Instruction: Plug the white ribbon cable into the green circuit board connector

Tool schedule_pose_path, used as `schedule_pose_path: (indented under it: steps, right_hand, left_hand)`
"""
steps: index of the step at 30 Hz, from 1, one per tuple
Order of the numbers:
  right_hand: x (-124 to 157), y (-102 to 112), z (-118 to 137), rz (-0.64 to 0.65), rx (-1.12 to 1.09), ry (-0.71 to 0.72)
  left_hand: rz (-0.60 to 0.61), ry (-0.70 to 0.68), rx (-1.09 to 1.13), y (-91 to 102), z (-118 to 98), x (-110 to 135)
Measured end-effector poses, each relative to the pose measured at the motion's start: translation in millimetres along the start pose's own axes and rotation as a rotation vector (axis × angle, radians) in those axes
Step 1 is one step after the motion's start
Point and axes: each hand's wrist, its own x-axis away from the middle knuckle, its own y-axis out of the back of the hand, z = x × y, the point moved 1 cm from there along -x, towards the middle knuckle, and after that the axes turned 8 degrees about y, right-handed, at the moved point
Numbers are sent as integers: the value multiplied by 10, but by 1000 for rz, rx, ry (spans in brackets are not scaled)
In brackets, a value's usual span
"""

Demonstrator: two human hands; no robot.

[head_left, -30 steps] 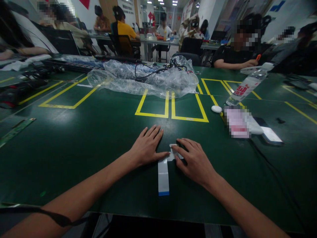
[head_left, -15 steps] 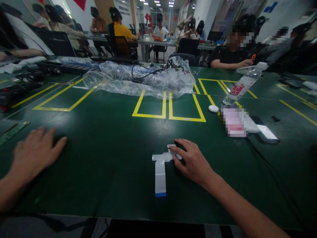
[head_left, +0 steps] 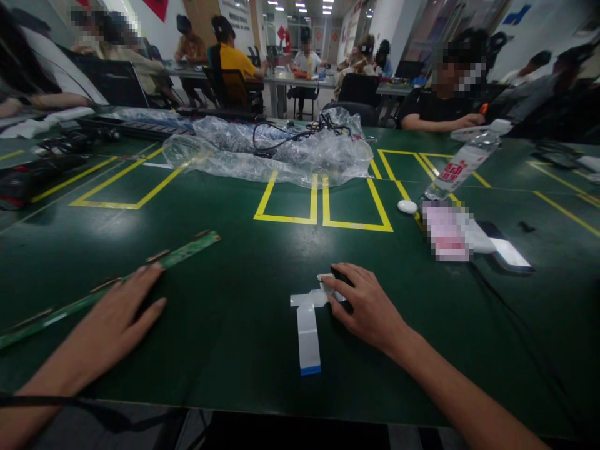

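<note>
A long, narrow green circuit board [head_left: 187,250] with thin connectors along one edge lies slantwise on the left of the table. The fingertips of my left hand [head_left: 117,312] rest on it, the fingers stretched out and the thumb well apart. In front of me is a white flat ribbon cable [head_left: 308,334], folded at an angle, with a blue strip on its near end. My right hand [head_left: 363,300] has its fingers and thumb closed on the far end of the cable, against the table. Part of that end is hidden under the fingers.
Clear plastic wrap [head_left: 281,156] with black cables lies across the middle back. Yellow tape outlines [head_left: 356,225] mark the green table. At the right are a tilted bottle [head_left: 462,165], a white oval object [head_left: 407,207] and a phone [head_left: 510,250]. Several people sit beyond.
My left hand has moved to the right, and the circuit board has slid in with it from the left edge. My right hand stays on the ribbon cable, whose blue end has swung slightly rightward.
</note>
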Motion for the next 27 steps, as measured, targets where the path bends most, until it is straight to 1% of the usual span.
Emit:
schedule_pose_path:
  steps: [1, 2, 4, 7, 9, 11, 12, 14, 17, 19, 21, 24, 27]
  right_hand:
    - [1, 0, 0, -1, -2, 5]
    - [2, 0, -1, 0, -5, 8]
    - [4, 4, -7, 0, -9, 15]
    - [4, 4, -17, -21, -7, 28]
    - [-1, 2, -22, -46, -4, 35]
    - [-9, 0, -24, -58, -10, 42]
    - [-12, 0, -24, -55, -15, 43]
    - [-16, 2, -21, -42, -22, 42]
    - [-14, 2, -19, -25, -24, 26]
    - [-9, -9, -19, -23, -18, 23]
    - [-6, -27, -20, -17, -9, 24]
    - [-11, -56, -18, 3, 9, 25]
    - [-22, -73, -13, 24, 33, 10]
  left_hand:
    - [52, -56, 29, -53, -159, -73]
    - [114, -124, 60, -90, -368, -165]
    - [228, -274, 107, -107, -881, -379]
    - [308, -449, 173, -52, -1640, -671]
    - [315, -544, 222, -23, -2003, -782]
    - [299, -607, 267, -24, -2207, -823]
    - [289, -623, 293, -32, -2252, -825]
    - [272, -619, 359, -56, -2252, -817]
    - [272, -554, 486, -93, -2134, -822]
    - [259, -535, 561, -120, -2065, -845]
    - [213, -542, 606, -154, -2039, -872]
    - [130, -543, 630, -213, -2063, -909]
    - [93, -542, 644, -248, -2096, -939]
